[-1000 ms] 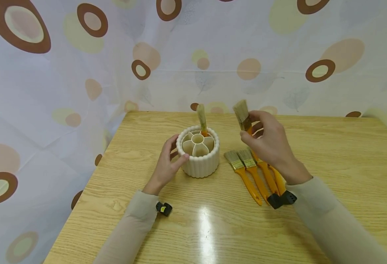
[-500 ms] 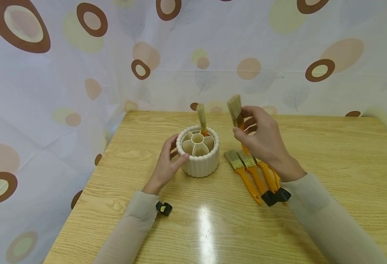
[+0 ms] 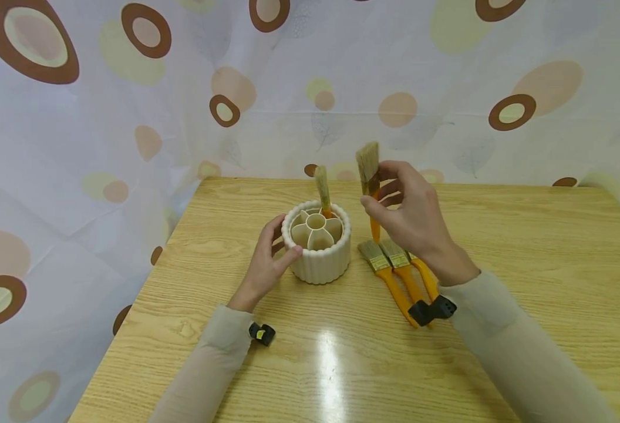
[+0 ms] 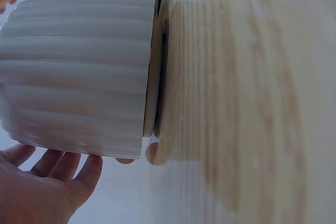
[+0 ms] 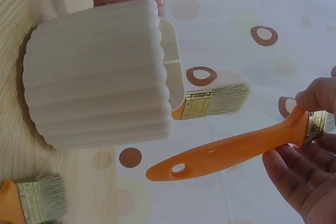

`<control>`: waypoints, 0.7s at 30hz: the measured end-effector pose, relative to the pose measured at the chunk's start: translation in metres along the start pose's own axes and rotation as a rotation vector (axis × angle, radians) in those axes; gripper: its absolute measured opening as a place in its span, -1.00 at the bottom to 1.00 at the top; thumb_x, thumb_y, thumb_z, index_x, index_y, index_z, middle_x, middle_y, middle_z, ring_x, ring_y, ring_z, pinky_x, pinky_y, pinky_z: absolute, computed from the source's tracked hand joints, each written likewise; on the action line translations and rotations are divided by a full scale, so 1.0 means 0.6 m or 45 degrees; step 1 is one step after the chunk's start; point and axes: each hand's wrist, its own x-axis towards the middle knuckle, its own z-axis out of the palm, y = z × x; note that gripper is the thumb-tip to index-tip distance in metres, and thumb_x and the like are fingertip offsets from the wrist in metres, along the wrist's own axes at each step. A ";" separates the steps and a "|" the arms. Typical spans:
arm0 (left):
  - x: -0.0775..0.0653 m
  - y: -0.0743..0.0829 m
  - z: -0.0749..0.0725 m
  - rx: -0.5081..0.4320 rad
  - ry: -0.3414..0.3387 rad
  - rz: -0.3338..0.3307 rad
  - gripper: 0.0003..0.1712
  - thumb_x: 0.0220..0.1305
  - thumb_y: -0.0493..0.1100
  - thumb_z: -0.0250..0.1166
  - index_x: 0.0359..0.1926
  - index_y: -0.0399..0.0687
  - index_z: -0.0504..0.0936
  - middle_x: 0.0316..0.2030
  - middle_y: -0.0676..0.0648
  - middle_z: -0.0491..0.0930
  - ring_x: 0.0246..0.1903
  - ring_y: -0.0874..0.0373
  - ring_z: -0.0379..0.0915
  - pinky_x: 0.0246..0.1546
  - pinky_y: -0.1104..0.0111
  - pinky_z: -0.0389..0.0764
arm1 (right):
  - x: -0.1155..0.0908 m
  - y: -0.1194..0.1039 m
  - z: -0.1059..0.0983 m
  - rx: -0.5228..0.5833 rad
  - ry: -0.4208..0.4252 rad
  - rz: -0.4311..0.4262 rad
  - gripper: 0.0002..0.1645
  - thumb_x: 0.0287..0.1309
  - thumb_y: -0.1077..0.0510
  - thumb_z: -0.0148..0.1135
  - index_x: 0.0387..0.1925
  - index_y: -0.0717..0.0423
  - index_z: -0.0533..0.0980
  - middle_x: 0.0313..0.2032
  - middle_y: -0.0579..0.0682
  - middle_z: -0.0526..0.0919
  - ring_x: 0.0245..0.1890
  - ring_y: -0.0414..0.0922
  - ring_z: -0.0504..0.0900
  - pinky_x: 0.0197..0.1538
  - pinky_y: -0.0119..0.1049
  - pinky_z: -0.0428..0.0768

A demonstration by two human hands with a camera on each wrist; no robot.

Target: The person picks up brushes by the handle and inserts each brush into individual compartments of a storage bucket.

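A cream fluted round holder (image 3: pixel 322 267) with petal-shaped compartments stands on the table. My left hand (image 3: pixel 264 267) grips its left side, thumb at the front rim and fingers behind; the left wrist view shows those fingertips along the fluted wall (image 4: pixel 79 77). One paintbrush (image 3: pixel 323 191) stands bristles up in a back compartment. To the right of the holder and higher, my right hand (image 3: pixel 413 214) pinches a second paintbrush (image 3: pixel 369 170) near its metal band. Its bristles point up, and in the right wrist view its orange handle (image 5: pixel 226 153) hangs free, the holed end towards the holder.
Several orange-handled paintbrushes (image 3: pixel 389 276) lie side by side on the wooden table (image 3: pixel 183 352), right of the holder and partly under my right forearm. A patterned curtain (image 3: pixel 289 70) hangs behind the table and along its left side.
My right hand has moved left and slightly up with its paintbrush, nearer the holder, and the brush has turned more upright. The left hand and holder have stayed in place.
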 end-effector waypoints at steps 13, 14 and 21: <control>0.000 0.000 -0.001 -0.005 -0.004 -0.011 -0.22 0.27 -0.09 0.24 0.43 -0.05 0.09 0.32 -0.13 0.16 0.28 -0.01 0.14 0.25 0.00 0.25 | 0.013 -0.015 0.015 0.094 0.046 0.030 -0.42 0.07 0.19 0.37 0.13 0.15 0.40 -0.08 0.01 0.57 -0.28 -0.15 0.59 -0.22 -0.44 0.57; 0.000 0.000 -0.001 -0.004 -0.003 -0.012 -0.22 0.27 -0.08 0.23 0.43 -0.05 0.09 0.32 -0.13 0.16 0.28 -0.01 0.14 0.25 0.01 0.25 | 0.013 -0.015 0.016 0.099 0.049 0.034 -0.41 0.06 0.20 0.37 0.14 0.15 0.39 -0.08 0.02 0.56 -0.28 -0.15 0.59 -0.21 -0.44 0.57; 0.000 0.001 0.000 0.006 0.002 -0.015 -0.22 0.26 -0.08 0.23 0.43 -0.03 0.10 0.31 -0.07 0.17 0.28 0.05 0.15 0.25 0.05 0.26 | 0.017 -0.023 0.021 0.171 0.082 0.059 -0.42 0.06 0.22 0.37 0.13 0.17 0.38 -0.07 0.01 0.56 -0.25 -0.16 0.59 -0.18 -0.39 0.59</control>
